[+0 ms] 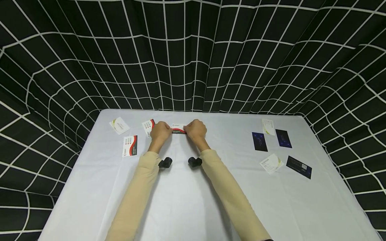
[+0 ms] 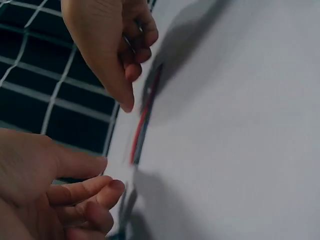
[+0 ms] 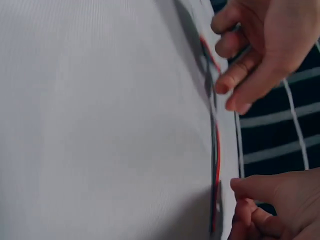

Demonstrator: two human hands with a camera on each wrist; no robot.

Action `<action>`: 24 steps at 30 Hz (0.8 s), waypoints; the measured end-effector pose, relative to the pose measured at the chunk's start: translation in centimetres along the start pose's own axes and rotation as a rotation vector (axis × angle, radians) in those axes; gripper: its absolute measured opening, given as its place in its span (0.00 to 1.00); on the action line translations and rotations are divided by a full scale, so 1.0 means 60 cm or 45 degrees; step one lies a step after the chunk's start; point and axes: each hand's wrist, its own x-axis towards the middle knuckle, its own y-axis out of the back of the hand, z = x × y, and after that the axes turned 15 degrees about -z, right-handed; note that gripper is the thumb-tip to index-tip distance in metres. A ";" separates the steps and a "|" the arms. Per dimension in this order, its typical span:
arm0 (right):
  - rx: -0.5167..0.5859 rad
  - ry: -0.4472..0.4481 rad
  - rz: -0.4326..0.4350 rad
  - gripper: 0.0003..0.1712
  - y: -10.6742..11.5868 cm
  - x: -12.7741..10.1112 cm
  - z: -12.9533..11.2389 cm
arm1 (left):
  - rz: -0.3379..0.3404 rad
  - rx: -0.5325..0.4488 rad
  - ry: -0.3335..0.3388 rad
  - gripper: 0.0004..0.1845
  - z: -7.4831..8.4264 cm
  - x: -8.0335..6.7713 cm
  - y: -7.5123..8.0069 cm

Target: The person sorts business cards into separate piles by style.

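Observation:
A white business card [image 1: 179,126] with a red curve and dark band lies on the white table near its far edge, between my two hands. My left hand [image 1: 161,133] is at the card's left end, its thumb and index fingertips apart in the left wrist view. Loosely bent fingers show on my right hand [image 1: 196,130], at the card's right end. Seen from the left wrist, the card [image 2: 143,120] is a thin slanted strip beside the fingertips. Another red-and-white card [image 1: 147,126] is partly hidden behind my left hand.
Farther left lie a red-and-white card [image 1: 129,146] and a white card with a green curve [image 1: 120,126]. Right of my hands are dark blue cards [image 1: 259,141] and white-green cards [image 1: 271,163]. A black grid-patterned curtain [image 1: 193,53] rises behind the table.

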 end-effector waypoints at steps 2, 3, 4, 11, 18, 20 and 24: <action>-0.008 0.095 -0.021 0.07 -0.009 -0.007 -0.022 | 0.013 -0.087 -0.018 0.11 -0.019 -0.008 0.020; -0.018 0.158 -0.031 0.08 -0.015 -0.010 -0.035 | 0.003 -0.163 -0.026 0.12 -0.031 -0.013 0.033; -0.035 0.222 -0.043 0.07 -0.021 -0.012 -0.047 | 0.001 -0.256 -0.033 0.13 -0.044 -0.018 0.048; -0.160 0.611 -0.282 0.21 -0.072 -0.018 -0.138 | 0.034 -0.742 0.047 0.25 -0.132 -0.076 0.150; -0.325 0.821 -0.581 0.42 -0.118 -0.013 -0.217 | -0.093 -0.938 0.110 0.37 -0.180 -0.140 0.173; -0.394 0.844 -0.646 0.45 -0.129 -0.013 -0.233 | -0.104 -1.001 0.100 0.37 -0.188 -0.153 0.168; -0.593 0.840 -0.662 0.49 -0.148 -0.013 -0.261 | -0.133 -1.047 0.078 0.37 -0.201 -0.171 0.158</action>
